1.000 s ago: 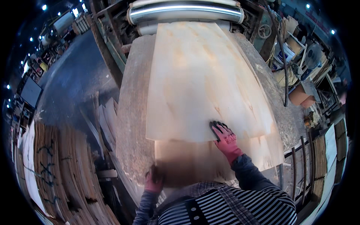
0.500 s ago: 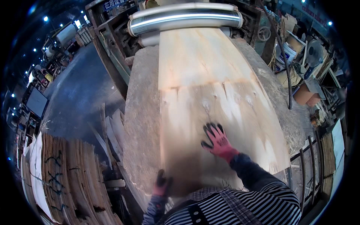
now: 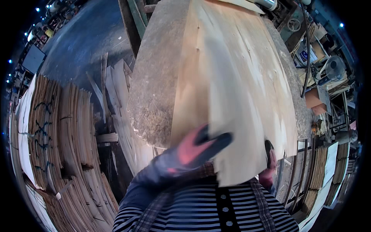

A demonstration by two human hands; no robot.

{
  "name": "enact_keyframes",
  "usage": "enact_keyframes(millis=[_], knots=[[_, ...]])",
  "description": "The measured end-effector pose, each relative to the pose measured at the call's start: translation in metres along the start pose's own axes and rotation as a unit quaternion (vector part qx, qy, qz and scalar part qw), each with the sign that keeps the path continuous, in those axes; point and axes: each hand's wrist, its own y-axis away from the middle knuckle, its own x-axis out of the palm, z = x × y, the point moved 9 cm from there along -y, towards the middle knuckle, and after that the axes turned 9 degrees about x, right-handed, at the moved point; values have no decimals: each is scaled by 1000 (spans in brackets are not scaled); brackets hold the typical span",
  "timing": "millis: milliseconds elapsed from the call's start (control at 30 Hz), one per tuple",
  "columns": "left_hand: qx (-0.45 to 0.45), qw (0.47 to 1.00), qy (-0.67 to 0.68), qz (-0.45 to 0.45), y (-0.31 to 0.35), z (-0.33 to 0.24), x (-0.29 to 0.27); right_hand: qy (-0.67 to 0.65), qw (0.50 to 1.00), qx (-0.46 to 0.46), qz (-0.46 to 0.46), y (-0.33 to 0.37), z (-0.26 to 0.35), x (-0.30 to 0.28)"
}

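Observation:
A pale narrow wood veneer sheet (image 3: 239,154) lies lengthwise over a wider veneer sheet (image 3: 189,92) on the worn stone-like table, its near end hanging in front of my body. My left hand (image 3: 195,150), in a pink and black glove, is at the narrow sheet's left edge, blurred by motion, its dark fingertips spread apart. Whether it touches the sheet I cannot tell. At the sheet's right near edge is my right hand (image 3: 267,168), similarly gloved, with fingers pointing up along the edge and gripping it; part of this hand is hidden.
The table (image 3: 154,77) shows bare along the left. Stacked veneer (image 3: 73,135) stands at the left, with loose strips (image 3: 118,85) beside it. More stacks (image 3: 319,174) and metal bars (image 3: 297,170) are at the right. A roller end (image 3: 268,4) shows at the far edge.
The view has tilted down, leaving most of the rollers out of sight. A narrow veneer sheet now lies over the wider one. My right hand has come back toward me; my left has moved inward.

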Motion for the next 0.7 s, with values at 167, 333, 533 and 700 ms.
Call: enact_keyframes(millis=[167, 333, 533, 700], knots=[[83, 911, -355, -190, 12, 63, -154, 46, 993, 5, 105, -23, 71, -8], [22, 711, -689, -138, 14, 115, -137, 122, 983, -6, 136, -94, 80, 48], [-9, 851, -490, -189, 11, 94, -129, 105, 992, -28, 66, -196, 52, 102], [-87, 899, -349, -251, 26, 126, -167, 65, 996, -26, 51, -275, 17, 175]])
